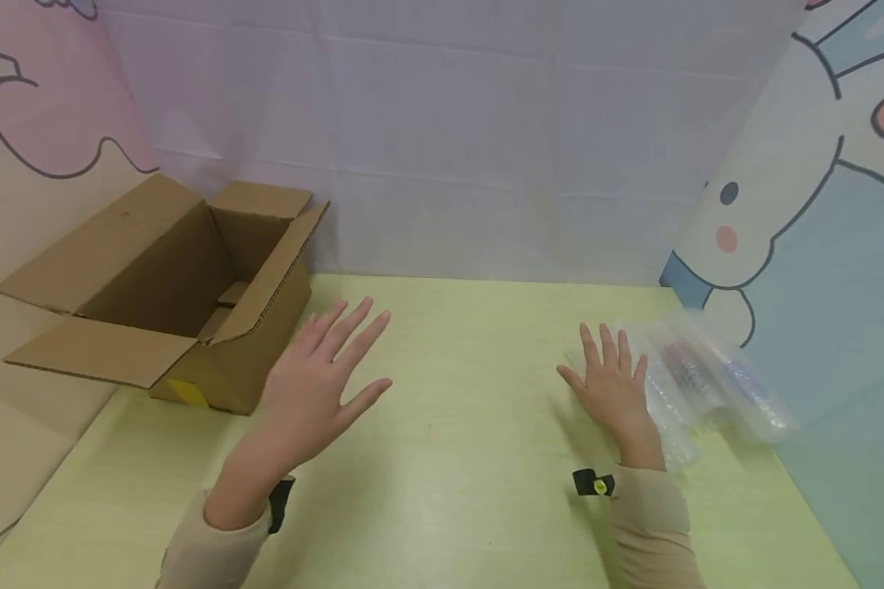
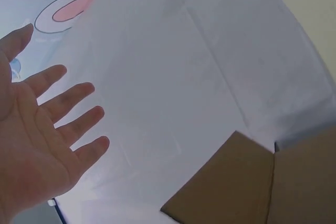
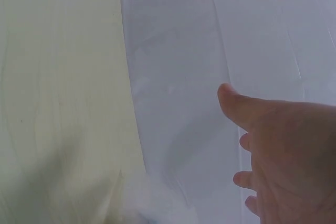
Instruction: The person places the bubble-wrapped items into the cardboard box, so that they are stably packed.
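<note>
My left hand (image 1: 311, 393) is raised over the table with its fingers straight and spread, just right of an open cardboard box (image 1: 272, 360). The left wrist view shows the palm (image 2: 37, 145) bare, with box flaps (image 2: 226, 182) at lower right. My right hand (image 1: 615, 388), fingers also spread, hovers beside several clear bubble-wrap packages (image 1: 744, 393); it partly covers the nearest one. Whether it touches them I cannot tell. What lies inside the wrap is blurred, with pinkish and bluish parts. Neither hand holds anything.
The box stands at the table's left back, flaps folded outward, with a yellow patch (image 1: 189, 393) on its front. A pale yellow-green table (image 1: 442, 458) spreads between the hands. Behind it hangs a whitish sheet (image 1: 442, 164); a cartoon-printed wall covering (image 1: 840, 327) borders the right side.
</note>
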`<state>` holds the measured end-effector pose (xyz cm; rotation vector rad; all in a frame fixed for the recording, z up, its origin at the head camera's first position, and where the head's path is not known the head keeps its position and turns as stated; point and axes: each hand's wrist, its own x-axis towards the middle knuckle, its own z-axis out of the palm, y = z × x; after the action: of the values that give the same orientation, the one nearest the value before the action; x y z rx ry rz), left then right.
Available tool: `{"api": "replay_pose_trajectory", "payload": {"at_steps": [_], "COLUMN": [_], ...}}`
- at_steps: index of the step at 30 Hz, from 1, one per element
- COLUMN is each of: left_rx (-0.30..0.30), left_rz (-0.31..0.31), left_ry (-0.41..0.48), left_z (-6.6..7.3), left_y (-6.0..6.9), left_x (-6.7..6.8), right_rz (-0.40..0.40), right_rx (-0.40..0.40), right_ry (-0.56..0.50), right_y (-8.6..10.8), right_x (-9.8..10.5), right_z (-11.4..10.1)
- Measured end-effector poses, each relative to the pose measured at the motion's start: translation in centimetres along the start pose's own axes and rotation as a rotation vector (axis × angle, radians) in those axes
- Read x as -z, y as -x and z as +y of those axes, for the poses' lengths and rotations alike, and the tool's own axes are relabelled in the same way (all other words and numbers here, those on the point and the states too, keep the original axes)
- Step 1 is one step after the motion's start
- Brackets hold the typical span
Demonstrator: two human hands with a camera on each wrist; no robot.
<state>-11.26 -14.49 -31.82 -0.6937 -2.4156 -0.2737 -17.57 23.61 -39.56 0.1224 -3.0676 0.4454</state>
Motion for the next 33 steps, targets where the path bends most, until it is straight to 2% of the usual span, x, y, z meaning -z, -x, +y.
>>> {"api": "replay_pose_trajectory", "payload": {"at_steps": [2, 6, 12, 15, 20, 23, 27, 33], "left_rx": [0.0, 0.039, 0.113, 0.185, 0.306, 0.37, 0.424, 0.444], "left_rz": [0.038, 0.075, 0.098, 0.037, -0.126, -0.196, -0.243, -0.293], "left_ry": [-0.02, -0.065, -0.116, -0.12, -0.118, -0.088, -0.034, -0.011], "left_z": [-0.6, -2.2, -5.6, -7.6, -10.9, -13.0, -15.7, -19.1], "left_y": [0.2, 0.7, 1.8, 2.7, 3.9, 4.5, 5.2, 6.0], "left_x": [1.2, 3.3, 5.5, 6.6, 8.4, 9.1, 9.7, 9.9], "right_rz": [-0.004, -0.025, -0.046, -0.04, -0.047, -0.056, -0.066, -0.076], "right_rx": [-0.003, -0.019, -0.036, -0.037, -0.037, -0.038, -0.04, -0.046], "right_ry": [-0.005, -0.014, -0.001, 0.006, 0.007, -0.006, -0.018, -0.023], "right_y": [0.2, 0.7, 1.3, 1.5, 1.8, 1.9, 2.0, 2.0], "right_x": [0.2, 0.5, 0.8, 0.7, 0.7, 0.6, 0.5, 0.3], "right_z": [0.5, 1.3, 2.1, 2.6, 3.0, 3.2, 3.4, 3.5]}}
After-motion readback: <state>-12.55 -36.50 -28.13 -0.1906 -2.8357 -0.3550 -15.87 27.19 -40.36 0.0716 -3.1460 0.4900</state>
